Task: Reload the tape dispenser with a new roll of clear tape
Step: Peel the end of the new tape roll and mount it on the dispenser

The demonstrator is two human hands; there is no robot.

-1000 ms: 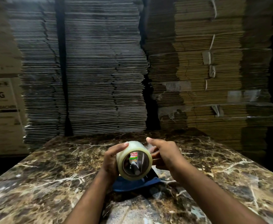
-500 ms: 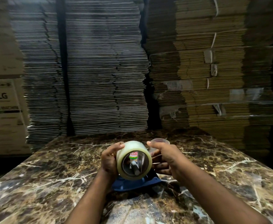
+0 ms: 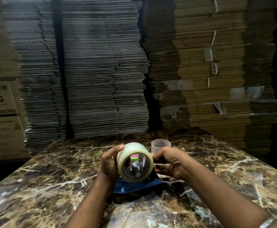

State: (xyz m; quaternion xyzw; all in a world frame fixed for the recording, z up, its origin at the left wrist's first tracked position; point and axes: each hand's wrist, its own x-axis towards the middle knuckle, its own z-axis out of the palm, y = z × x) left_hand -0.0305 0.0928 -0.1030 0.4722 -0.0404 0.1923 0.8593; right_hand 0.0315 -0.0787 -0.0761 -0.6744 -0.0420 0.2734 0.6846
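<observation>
A roll of clear tape (image 3: 131,150) with a red and green label inside its core sits on the grey spindle (image 3: 136,169) of a blue tape dispenser (image 3: 134,186). The dispenser rests on the marble table (image 3: 52,178). My left hand (image 3: 109,162) wraps around the roll's left side, thumb on top. My right hand (image 3: 170,162) is curled against the roll's right side, fingers closed on the dispenser's frame there; what they pinch is hidden. A clear plastic ring, like an empty tape core (image 3: 160,144), stands just behind my right hand.
Tall stacks of flattened cardboard (image 3: 105,71) rise right behind the table's far edge. A printed LG carton (image 3: 1,112) stands at the left. The marble top stretches out on both sides of the dispenser.
My right hand has dropped and shifted a little to the right, uncovering the clear ring behind it. My left hand keeps its hold on the roll.
</observation>
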